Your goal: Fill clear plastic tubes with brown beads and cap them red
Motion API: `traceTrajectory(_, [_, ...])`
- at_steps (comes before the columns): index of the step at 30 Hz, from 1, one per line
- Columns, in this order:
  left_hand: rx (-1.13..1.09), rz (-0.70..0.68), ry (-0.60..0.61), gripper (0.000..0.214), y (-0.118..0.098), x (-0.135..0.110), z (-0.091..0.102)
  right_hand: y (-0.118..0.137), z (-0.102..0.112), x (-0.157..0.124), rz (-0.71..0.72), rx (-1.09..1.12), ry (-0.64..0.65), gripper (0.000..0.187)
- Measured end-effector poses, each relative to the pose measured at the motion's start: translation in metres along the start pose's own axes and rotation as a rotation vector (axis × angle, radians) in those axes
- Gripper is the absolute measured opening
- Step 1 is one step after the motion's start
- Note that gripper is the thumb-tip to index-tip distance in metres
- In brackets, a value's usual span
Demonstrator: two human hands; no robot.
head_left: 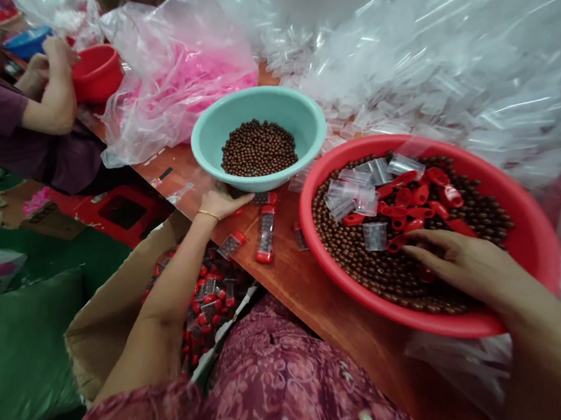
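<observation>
My right hand (459,265) lies palm down inside a red basin (535,250) full of small brown beads (366,261), its fingers stretched toward red caps (413,206) and clear little tubes (359,192) heaped on the beads. It holds nothing that I can see. My left hand (224,202) rests at the near rim of a teal bowl (231,118) holding more brown beads (258,149); its fingers curl against the bowl's base, and whether they hold anything is hidden. Filled tubes with red caps (264,235) lie on the wooden table between the two hands.
A carton of capped filled tubes (209,297) stands below the table edge at my left. Clear plastic bags (424,54) pile up behind the bowls, a pink-filled bag (181,80) at the back left. Another person (9,111) works by a red bowl (95,72) at far left.
</observation>
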State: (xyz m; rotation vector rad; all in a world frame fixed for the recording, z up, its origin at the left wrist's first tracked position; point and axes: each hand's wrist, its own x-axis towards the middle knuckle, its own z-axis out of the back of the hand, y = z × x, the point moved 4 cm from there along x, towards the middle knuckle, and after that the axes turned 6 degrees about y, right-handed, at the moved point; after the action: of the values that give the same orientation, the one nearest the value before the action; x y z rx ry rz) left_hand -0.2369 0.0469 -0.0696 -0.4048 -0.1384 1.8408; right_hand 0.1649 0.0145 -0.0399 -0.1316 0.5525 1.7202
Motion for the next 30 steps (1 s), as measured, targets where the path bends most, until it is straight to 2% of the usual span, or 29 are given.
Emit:
traceTrajectory(3, [0.021, 0.126, -0.095, 0.091, -0.026, -0.023, -0.023, 0.001, 0.001, 0.0, 0.028, 0.007, -0.019, 0.038])
traceTrajectory(7, [0.08, 0.07, -0.158, 0.097, -0.055, -0.053, -0.049, 0.001, 0.001, 0.0, 0.059, -0.012, -0.036, 0.039])
traceTrajectory(9, [0.13, 0.003, -0.15, 0.085, -0.061, -0.058, -0.052, 0.001, 0.0, 0.0, 0.089, -0.009, -0.041, 0.038])
traceTrajectory(11, [0.181, -0.076, -0.126, 0.066, -0.056, -0.061, -0.049, 0.002, 0.0, -0.002, 0.114, -0.004, -0.064, 0.036])
traceTrajectory(13, [0.221, -0.148, -0.118, 0.053, -0.039, -0.066, -0.043, 0.001, 0.001, -0.003, 0.114, -0.013, -0.08, 0.034])
traceTrajectory(15, [0.247, -0.2, -0.154, 0.048, -0.011, -0.079, -0.034, 0.001, 0.001, -0.005, 0.109, -0.036, -0.083, 0.032])
traceTrajectory(19, [0.31, -0.239, -0.273, 0.036, 0.062, -0.119, -0.017, 0.004, 0.001, -0.007, 0.115, -0.108, -0.085, 0.029])
traceTrajectory(21, [0.334, -0.23, -0.357, 0.029, 0.085, -0.136, -0.008, 0.006, 0.0, -0.007, 0.112, -0.147, -0.075, 0.029])
traceTrajectory(22, [0.318, -0.224, -0.423, 0.027, 0.089, -0.142, -0.002, 0.008, 0.001, -0.007, 0.099, -0.17, -0.068, 0.028])
traceTrajectory(24, [0.253, -0.263, -0.58, 0.022, 0.074, -0.148, 0.014, 0.009, 0.002, -0.007, 0.039, -0.217, -0.067, 0.028])
traceTrajectory(26, [0.177, -0.43, -0.68, 0.018, 0.029, -0.147, 0.028, 0.01, 0.006, -0.008, -0.041, -0.255, -0.099, 0.028])
traceTrajectory(27, [0.147, -0.58, -0.677, 0.016, -0.002, -0.145, 0.033, 0.009, 0.008, -0.009, -0.076, -0.267, -0.117, 0.028])
traceTrajectory(28, [0.105, -0.738, -0.623, 0.015, -0.036, -0.141, 0.036, 0.009, 0.009, -0.01, -0.103, -0.274, -0.131, 0.028])
traceTrajectory(30, [0.091, -1.036, -0.455, 0.021, -0.105, -0.132, 0.035, 0.009, 0.011, -0.01, -0.103, -0.28, -0.157, 0.03])
